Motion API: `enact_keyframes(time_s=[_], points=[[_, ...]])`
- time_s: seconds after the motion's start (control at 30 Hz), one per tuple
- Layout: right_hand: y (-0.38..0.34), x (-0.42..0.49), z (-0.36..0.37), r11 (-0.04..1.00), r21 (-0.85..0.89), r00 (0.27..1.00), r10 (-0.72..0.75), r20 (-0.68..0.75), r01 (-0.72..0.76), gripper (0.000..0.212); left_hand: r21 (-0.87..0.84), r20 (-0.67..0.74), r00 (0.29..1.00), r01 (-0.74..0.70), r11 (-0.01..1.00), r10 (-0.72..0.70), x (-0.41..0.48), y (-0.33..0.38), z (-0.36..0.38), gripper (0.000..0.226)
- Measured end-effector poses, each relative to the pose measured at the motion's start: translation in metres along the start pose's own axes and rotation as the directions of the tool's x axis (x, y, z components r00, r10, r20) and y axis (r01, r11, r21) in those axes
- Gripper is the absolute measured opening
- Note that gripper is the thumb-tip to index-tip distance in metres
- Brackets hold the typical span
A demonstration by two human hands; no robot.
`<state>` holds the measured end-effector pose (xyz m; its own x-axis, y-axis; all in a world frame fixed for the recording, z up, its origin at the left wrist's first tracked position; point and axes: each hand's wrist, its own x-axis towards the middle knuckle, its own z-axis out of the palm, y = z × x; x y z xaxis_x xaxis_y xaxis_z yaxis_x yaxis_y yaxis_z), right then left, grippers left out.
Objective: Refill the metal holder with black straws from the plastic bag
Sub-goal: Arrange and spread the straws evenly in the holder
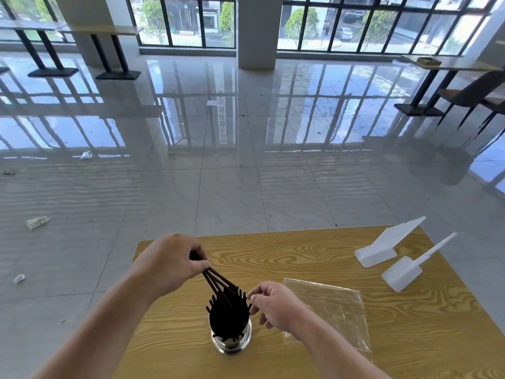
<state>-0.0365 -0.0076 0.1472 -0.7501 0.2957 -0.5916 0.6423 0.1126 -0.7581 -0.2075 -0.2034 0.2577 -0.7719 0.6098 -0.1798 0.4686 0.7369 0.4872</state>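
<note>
Left hand (172, 262) grips a few black straws (218, 281) by their upper ends, lower ends already in the metal holder (232, 340) near the table's (300, 253) front edge. Right hand (276, 305) curls beside the rim; whether it pinches 1 I cannot tell. Straws look light, slick, bendy: hold high, gently. Plastic bag (336, 310) lies flat toward the right edge

The left hand (169, 265) hid the upper ends of the straws (218, 280); the right forearm (328, 351) covered a lower-left corner of the plastic bag (336, 310); the table (300, 250) ran off the bottom edge.
</note>
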Motion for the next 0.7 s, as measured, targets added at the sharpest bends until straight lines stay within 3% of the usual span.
enact_keyframes(time_s=[0.13,0.23,0.3,0.4,0.5,0.6,0.7], points=[[0.000,-0.001,0.000,1.000,0.006,1.000,0.005,0.003,-0.005,0.017,-0.120,-0.068,0.998,-0.019,0.993,0.011,0.000,-0.006,-0.014,0.013],[-0.002,-0.003,0.000,1.000,-0.006,1.000,0.008,0.000,-0.008,0.017,-0.240,-0.201,0.980,-0.064,0.969,0.015,0.003,-0.011,-0.012,0.017],[-0.005,-0.004,0.001,1.000,-0.011,1.000,0.000,-0.007,0.000,0.018,-0.432,-0.246,0.968,-0.058,0.900,-0.056,0.005,-0.013,-0.005,0.017],[-0.012,-0.008,0.002,0.999,0.028,0.999,-0.045,0.028,0.044,0.018,-0.734,-0.159,0.971,0.003,0.679,-0.176,0.006,-0.017,0.014,0.010],[-0.022,-0.011,0.004,0.979,0.183,0.988,-0.111,0.108,0.090,0.041,-0.818,-0.047,0.979,0.075,0.571,-0.196,-0.001,-0.017,0.036,0.006],[-0.034,-0.012,0.002,0.860,0.509,0.983,-0.121,0.135,0.036,0.065,-0.857,0.104,0.978,0.182,0.483,-0.183,-0.010,-0.014,0.056,0.013],[-0.041,-0.013,-0.004,0.714,0.700,0.992,-0.101,0.070,0.023,0.048,-0.856,0.213,0.960,0.273,0.439,-0.181,-0.016,-0.013,0.072,0.008]])
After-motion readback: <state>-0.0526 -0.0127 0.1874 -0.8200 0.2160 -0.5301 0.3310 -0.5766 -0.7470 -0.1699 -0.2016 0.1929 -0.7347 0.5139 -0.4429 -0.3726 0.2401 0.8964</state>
